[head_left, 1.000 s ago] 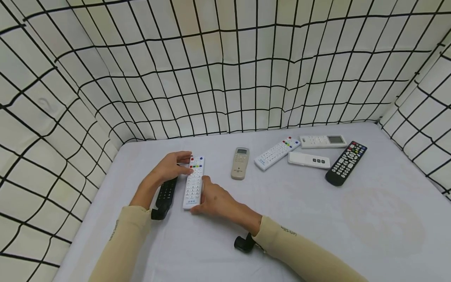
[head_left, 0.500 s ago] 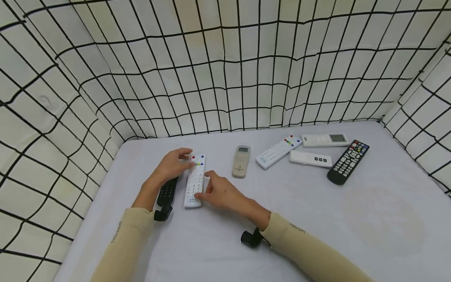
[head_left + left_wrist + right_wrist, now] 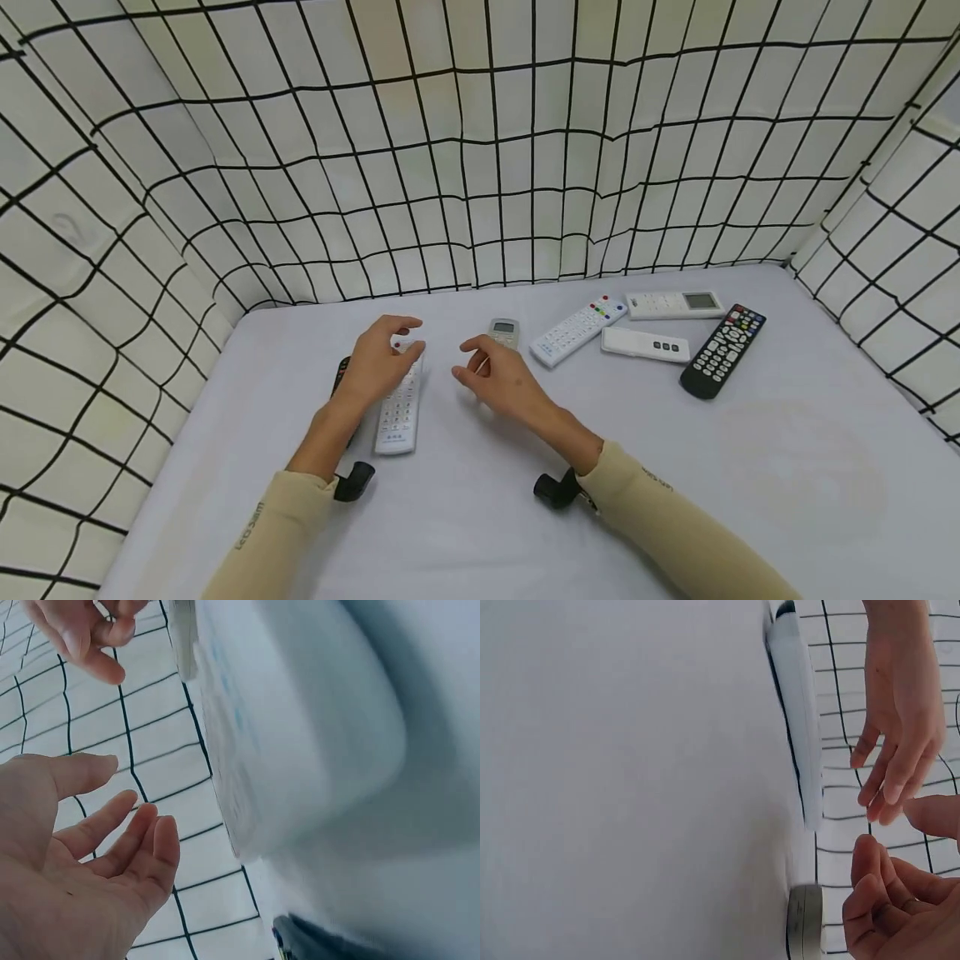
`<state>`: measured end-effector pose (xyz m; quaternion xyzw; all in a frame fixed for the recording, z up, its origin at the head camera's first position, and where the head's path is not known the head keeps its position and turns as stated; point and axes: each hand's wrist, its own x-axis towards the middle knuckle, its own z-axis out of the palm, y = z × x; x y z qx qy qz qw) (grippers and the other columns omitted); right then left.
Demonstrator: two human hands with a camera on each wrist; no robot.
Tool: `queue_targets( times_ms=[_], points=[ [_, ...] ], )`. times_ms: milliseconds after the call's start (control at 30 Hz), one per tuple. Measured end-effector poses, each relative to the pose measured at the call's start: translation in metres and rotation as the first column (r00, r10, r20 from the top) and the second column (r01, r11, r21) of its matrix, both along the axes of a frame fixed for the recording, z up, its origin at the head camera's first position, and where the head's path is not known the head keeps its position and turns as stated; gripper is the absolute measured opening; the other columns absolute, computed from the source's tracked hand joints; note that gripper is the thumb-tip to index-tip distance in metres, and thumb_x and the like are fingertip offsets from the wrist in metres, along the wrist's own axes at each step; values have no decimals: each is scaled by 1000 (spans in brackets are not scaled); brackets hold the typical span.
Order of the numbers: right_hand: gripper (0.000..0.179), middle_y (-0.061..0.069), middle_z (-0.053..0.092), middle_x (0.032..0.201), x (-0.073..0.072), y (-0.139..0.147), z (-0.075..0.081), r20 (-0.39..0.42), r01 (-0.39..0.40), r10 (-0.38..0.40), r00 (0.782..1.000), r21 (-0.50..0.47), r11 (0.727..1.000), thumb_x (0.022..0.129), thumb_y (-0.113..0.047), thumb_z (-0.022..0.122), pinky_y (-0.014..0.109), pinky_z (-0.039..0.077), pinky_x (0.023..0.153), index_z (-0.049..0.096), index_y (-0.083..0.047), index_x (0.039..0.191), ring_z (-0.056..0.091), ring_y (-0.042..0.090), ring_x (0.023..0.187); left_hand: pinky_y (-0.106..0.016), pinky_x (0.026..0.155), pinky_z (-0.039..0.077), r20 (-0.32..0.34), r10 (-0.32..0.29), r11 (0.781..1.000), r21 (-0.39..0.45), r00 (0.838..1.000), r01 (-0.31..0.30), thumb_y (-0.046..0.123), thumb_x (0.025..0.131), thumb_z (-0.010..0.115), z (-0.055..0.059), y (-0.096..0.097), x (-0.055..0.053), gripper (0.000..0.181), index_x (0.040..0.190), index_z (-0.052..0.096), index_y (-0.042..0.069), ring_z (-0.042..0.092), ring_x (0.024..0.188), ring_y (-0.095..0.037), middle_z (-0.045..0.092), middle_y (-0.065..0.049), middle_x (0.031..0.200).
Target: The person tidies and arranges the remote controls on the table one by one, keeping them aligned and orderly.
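Note:
A white remote control point(image 3: 399, 410) with several rows of buttons lies lengthwise on the white cloth. My left hand point(image 3: 377, 362) hovers over its far end, thumb and fingers spread apart with nothing between them. Space shows between that hand point(image 3: 901, 701) and the white remote point(image 3: 799, 712) in the right wrist view. Just left of it lies a black remote control point(image 3: 341, 373), mostly hidden behind my left hand and wrist. My right hand point(image 3: 512, 382) is raised to the right, fingers loosely bent and holding nothing. It covers much of a beige remote control point(image 3: 504, 329).
On the right lie a second white remote with coloured buttons point(image 3: 577, 331), a white remote with a screen point(image 3: 671, 305), a slim white remote point(image 3: 645, 343) and a large black remote point(image 3: 723, 352). Black netting point(image 3: 480, 196) over white cloth walls the back and sides.
My right hand has let go of the white remote and moved right, in front of the beige one. The left hand has come off the remote's far end. The remotes keep their places.

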<state>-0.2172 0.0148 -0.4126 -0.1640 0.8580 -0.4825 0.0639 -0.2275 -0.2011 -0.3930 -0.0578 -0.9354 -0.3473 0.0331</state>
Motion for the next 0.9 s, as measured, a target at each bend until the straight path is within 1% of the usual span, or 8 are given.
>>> queue_targets(
  times_ms=[133, 233, 300, 467, 700, 900],
  points=[
    [40, 6, 69, 100, -7, 14, 2, -35, 50, -50, 998, -12, 999, 100, -23, 71, 26, 50, 70, 64, -5, 135, 62, 17, 83, -45, 88, 57, 14, -26, 1000, 5, 1000, 26, 21, 104, 64, -1, 14, 3, 44, 145, 57, 7, 66, 104, -34, 59, -21, 143],
    [39, 7, 69, 103, -12, 22, 3, -58, 61, -63, 996, -24, 998, 100, -23, 71, 27, 52, 75, 64, -5, 134, 64, 19, 91, -44, 86, 58, 25, -29, 1000, 10, 999, 29, 21, 103, 65, -4, 21, 5, 44, 145, 57, 8, 66, 103, -33, 60, -20, 142],
    [39, 8, 69, 106, -15, 26, 4, -67, 66, -68, 995, -28, 997, 100, -24, 71, 28, 53, 79, 64, -5, 134, 66, 20, 96, -42, 84, 58, 21, -33, 999, 9, 999, 33, 20, 103, 65, -6, 24, 6, 44, 144, 58, 7, 66, 102, -32, 60, -20, 141],
    [39, 10, 69, 112, -19, 36, 5, -83, 86, -88, 993, -37, 996, 101, -23, 69, 35, 55, 87, 63, -4, 135, 67, 25, 105, -38, 80, 58, 25, -44, 999, 17, 999, 44, 18, 102, 66, -13, 31, 9, 44, 143, 58, 6, 67, 98, -29, 61, -20, 139],
    [35, 13, 68, 119, -26, 46, 4, -114, 110, -113, 987, -32, 993, 102, -20, 68, 42, 55, 95, 63, -3, 132, 66, 28, 110, -39, 83, 59, 34, -70, 997, 30, 997, 69, 15, 100, 69, -18, 43, 13, 45, 142, 58, 4, 68, 99, -30, 61, -19, 139],
    [37, 16, 66, 124, -32, 55, 4, -108, 140, -142, 984, -27, 990, 102, -20, 67, 44, 54, 99, 62, -1, 134, 64, 30, 115, -41, 88, 59, 49, -81, 996, 27, 995, 80, 14, 98, 70, -21, 53, 16, 47, 143, 57, 3, 68, 105, -31, 60, -18, 139]
  ],
)
